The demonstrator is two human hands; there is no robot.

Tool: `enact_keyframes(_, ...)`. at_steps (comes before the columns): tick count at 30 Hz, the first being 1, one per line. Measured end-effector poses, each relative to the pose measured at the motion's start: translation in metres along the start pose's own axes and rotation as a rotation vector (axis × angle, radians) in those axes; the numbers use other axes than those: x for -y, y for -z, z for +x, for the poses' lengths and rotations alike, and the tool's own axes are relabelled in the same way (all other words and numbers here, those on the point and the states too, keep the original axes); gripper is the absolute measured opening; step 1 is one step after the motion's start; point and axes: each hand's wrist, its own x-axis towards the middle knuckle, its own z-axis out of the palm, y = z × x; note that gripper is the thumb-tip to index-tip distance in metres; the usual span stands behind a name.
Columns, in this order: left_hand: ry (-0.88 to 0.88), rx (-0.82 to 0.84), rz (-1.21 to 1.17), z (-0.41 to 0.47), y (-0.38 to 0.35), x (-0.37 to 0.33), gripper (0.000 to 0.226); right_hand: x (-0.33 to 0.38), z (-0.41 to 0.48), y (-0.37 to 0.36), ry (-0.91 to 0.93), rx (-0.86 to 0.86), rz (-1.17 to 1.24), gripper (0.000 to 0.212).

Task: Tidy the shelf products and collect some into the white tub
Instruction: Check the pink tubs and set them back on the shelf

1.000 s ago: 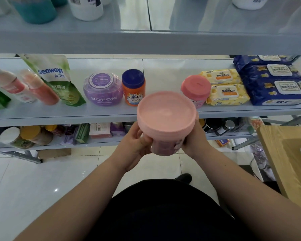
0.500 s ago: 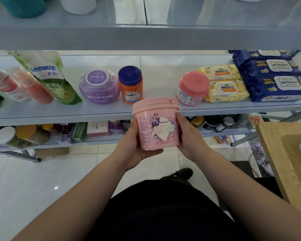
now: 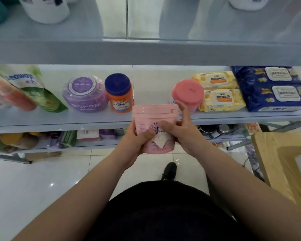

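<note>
Your left hand (image 3: 137, 139) and right hand (image 3: 182, 131) both clasp the pink lidded plastic pot (image 3: 153, 116), upright, at the front edge of the grey shelf (image 3: 59, 121). The open shelf gap lies at twelve o'clock, between the blue-capped orange jar (image 3: 119, 94) and the coral-lidded jar (image 3: 188, 93). No white tub shows.

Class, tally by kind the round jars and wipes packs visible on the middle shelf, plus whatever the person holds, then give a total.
Round jars on shelf: 3 (purple jar, orange jar, pink-lidded jar)
Yellow wipes packs: 2
Blue wipes packs: 2
Pink tub, held by left hand and right hand: 1
Total: 8
</note>
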Motion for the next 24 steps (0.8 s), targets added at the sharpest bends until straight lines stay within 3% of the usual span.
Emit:
enact_keyframes(4,-0.075,-0.123,0.155,0.019,-0.001,-0.012,0.085,0.027,0.022,0.006,0.069,0.035,-0.172,0.077)
enact_keyframes(8,-0.077,-0.227,0.360,0.036,0.002,-0.019,0.100,0.056,0.038,0.024,-0.015,0.139,-0.447,0.058)
enact_keyframes(13,-0.116,-0.242,0.529,0.050,-0.001,-0.021,0.103,0.076,0.064,0.034,-0.104,0.255,-0.788,0.069)
enact_keyframes(17,-0.167,-0.258,0.574,0.062,-0.007,-0.023,0.095,0.069,0.077,0.034,-0.014,0.232,-0.784,0.081)
enact_keyframes(24,-0.114,-0.237,0.687,0.076,0.004,-0.026,0.100,0.055,0.096,0.023,0.117,0.142,-0.839,0.071)
